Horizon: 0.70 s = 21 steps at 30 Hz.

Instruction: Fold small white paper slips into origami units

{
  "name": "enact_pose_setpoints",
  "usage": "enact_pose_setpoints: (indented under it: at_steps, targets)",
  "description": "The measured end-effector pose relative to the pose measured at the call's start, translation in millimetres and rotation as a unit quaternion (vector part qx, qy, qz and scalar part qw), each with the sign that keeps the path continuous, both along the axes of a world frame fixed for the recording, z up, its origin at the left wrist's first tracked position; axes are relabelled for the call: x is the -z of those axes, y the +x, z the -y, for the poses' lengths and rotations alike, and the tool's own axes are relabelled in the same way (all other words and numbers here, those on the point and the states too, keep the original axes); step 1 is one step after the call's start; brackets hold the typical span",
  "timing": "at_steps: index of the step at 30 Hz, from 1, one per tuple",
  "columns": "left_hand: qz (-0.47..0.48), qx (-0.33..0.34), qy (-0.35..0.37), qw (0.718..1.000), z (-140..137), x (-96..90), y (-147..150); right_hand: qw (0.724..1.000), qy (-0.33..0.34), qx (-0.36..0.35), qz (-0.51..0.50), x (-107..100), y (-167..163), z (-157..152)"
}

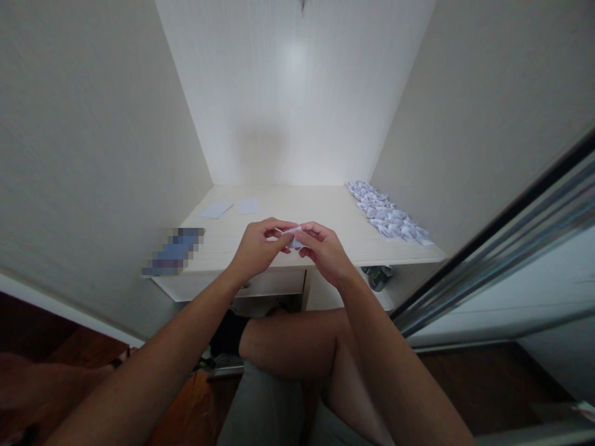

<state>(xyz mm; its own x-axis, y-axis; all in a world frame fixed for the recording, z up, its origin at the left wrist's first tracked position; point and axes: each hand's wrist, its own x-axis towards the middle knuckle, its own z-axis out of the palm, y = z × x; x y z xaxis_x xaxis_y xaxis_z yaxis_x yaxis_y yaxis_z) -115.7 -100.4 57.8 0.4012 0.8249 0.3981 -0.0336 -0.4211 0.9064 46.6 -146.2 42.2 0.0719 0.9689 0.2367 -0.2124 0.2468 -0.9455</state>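
Between my two hands, just above the front edge of the white tabletop (297,207), is a small folded piece of white paper (294,237). My left hand (260,244) pinches its left side with thumb and fingers. The right side is gripped by my right hand (325,248), its thumb pressed on the front. The fingers hide part of the paper, so its exact folded shape cannot be made out. Flat white paper sheets (216,210) lie at the back left of the tabletop, with another flat sheet (248,206) just right of them.
Many folded white paper pieces (390,217) lie in a long pile along the right wall. At the left front edge rests a flat, pixelated object (174,252). Below are a drawer (274,284) and a shelf holding a dark can (380,277). Walls enclose both sides.
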Motion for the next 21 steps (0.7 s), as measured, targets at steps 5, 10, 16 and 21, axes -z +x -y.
enact_pose_setpoints:
  at_steps: [5,10,16,21]
  targets:
    - [0.151,-0.008,-0.153,0.977,4,13.8,6,0.989,-0.045,-0.029,-0.139,4,-7,2]
    - [0.203,0.061,-0.246,0.946,7,22.0,7,0.973,-0.049,-0.032,-0.224,17,-9,1]
    - [0.233,0.047,-0.249,0.939,4,26.9,9,0.965,-0.062,-0.042,-0.251,24,-4,3]
    - [0.249,0.037,-0.253,0.934,2,28.3,10,0.971,-0.072,-0.023,-0.228,24,-1,5]
